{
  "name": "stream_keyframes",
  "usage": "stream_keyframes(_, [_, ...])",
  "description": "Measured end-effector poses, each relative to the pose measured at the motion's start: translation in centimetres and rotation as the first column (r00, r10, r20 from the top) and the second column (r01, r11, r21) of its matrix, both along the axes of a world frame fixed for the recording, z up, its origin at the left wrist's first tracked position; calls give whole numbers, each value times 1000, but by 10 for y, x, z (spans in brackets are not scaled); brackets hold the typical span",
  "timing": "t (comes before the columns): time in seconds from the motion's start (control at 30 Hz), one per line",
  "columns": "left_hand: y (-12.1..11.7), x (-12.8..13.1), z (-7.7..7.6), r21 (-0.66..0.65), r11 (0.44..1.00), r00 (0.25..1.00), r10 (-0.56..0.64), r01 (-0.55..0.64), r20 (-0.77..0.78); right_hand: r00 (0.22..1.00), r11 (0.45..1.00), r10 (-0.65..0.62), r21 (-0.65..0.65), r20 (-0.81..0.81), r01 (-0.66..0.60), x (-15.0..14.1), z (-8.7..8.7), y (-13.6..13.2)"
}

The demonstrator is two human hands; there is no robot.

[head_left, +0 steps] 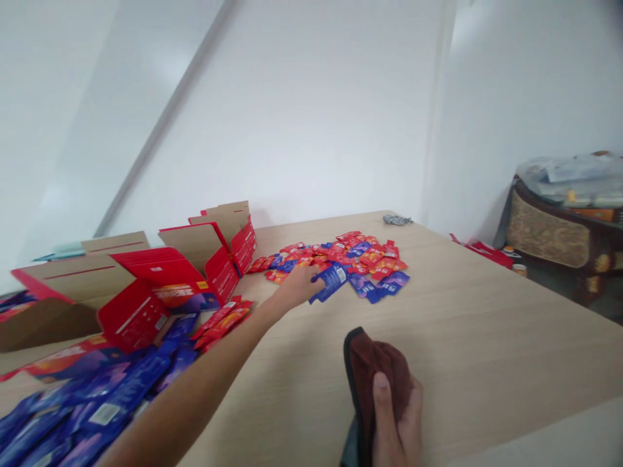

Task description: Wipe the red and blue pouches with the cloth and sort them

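My left hand (300, 285) is stretched out over the table, its fingers closed on the edge of a blue packet (331, 281) with a white label. Just beyond it spreads a loose pile of small red and blue packets (372, 257). Nearer to me, my right hand (396, 421) grips a folded brown cloth (387, 370) with a black edge, the thumb pressed on top of it. Part of the cloth hangs down out of view at the bottom.
Open red cardboard boxes (168, 279) stand in a row along the left. In front of them lie a heap of long blue packets (104, 395) and a few red packets (224, 321). A grey cloth (396, 220) rests at the table's far corner. A wooden chair (549, 224) stands at right.
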State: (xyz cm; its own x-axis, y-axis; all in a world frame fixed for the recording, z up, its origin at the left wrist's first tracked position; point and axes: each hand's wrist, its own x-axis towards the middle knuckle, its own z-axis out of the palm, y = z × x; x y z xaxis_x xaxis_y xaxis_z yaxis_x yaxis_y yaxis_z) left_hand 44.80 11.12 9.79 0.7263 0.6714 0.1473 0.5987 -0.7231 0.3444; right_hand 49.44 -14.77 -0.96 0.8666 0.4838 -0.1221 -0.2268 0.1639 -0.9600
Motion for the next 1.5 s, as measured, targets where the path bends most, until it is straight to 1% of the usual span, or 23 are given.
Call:
stream_keyframes(0.03, [-14,-20,-2,-66,998,999,7,-4,48,1000,1000,-23,-4,4,23,-1,0,-1])
stream_keyframes(0.1, [-46,-59,-15,-212,977,991,28,1,132,998,998,-63,-13,12,63,-1,-3,-2])
stream_keyframes(0.2, [-93,-112,-45,-390,921,972,76,17,222,994,994,-104,15,39,104,2,-8,-3])
stream_keyframes(0.3, [-129,-153,-72,-606,795,911,232,25,342,986,990,-137,29,96,135,7,-16,-3])
stream_keyframes(0.33, [-138,-163,-78,-640,769,897,273,14,348,982,990,-143,16,122,142,9,-18,-2])
stream_keyframes(0.37, [-145,-173,-83,-640,768,894,294,-10,339,978,989,-148,0,150,149,10,-21,-2])
stream_keyframes(0.43, [-156,-187,-88,-548,834,917,268,-67,295,970,988,-150,-5,193,153,12,-26,0])
stream_keyframes(0.5, [-165,-198,-90,-410,908,945,207,-89,254,968,989,-146,37,206,141,14,-31,3])
stream_keyframes(0.6, [-175,-209,-92,-262,962,986,113,-77,126,966,989,-135,92,222,118,18,-38,7])
stream_keyframes(0.73, [-188,-219,-96,-123,991,994,35,-48,-107,958,996,-89,-4,272,94,21,-42,7])
stream_keyframes(0.83, [-202,-224,-96,-12,999,981,40,-43,-190,943,994,-54,-75,327,83,20,-43,6])
stream_keyframes(0.93, [-221,-228,-102,97,995,992,26,-14,-121,926,989,21,-145,378,38,19,-40,7])
stream_keyframes(1.03, [-236,-232,-120,248,965,997,-80,80,-9,874,954,178,-298,452,-41,17,-29,10])
stream_keyframes(1.13, [-241,-238,-141,382,915,987,-158,132,37,748,922,298,-382,593,-65,4,-7,16])
stream_keyframes(1.2, [-239,-243,-151,432,891,982,-182,140,57,622,913,375,-391,687,-118,-13,7,22])
stream_keyframes(1.23, [-237,-245,-154,444,883,979,-197,151,59,534,897,433,-403,726,-179,-24,12,24])
stream_keyframes(1.27, [-236,-247,-155,448,879,975,-213,166,58,418,865,501,-427,758,-262,-36,15,27])
stream_keyframes(1.33, [-233,-250,-155,451,871,966,-249,196,62,112,739,612,-516,783,-434,-56,14,32])
stream_keyframes(1.37, [-232,-251,-155,454,867,962,-264,204,71,-36,670,626,-561,779,-487,-64,11,36])
stream_keyframes(1.4, [-232,-251,-154,459,864,958,-274,209,80,-151,620,616,-594,773,-512,-69,7,40])
stream_keyframes(1.43, [-231,-251,-153,464,860,956,-281,212,84,-225,602,595,-614,771,-511,-71,3,46])
stream_keyframes(1.47, [-231,-251,-152,472,856,955,-284,211,89,-264,615,573,-621,775,-486,-70,-2,54])
stream_keyframes(1.5, [-231,-251,-151,481,850,954,-289,213,87,-276,652,554,-615,786,-444,-66,-5,63])
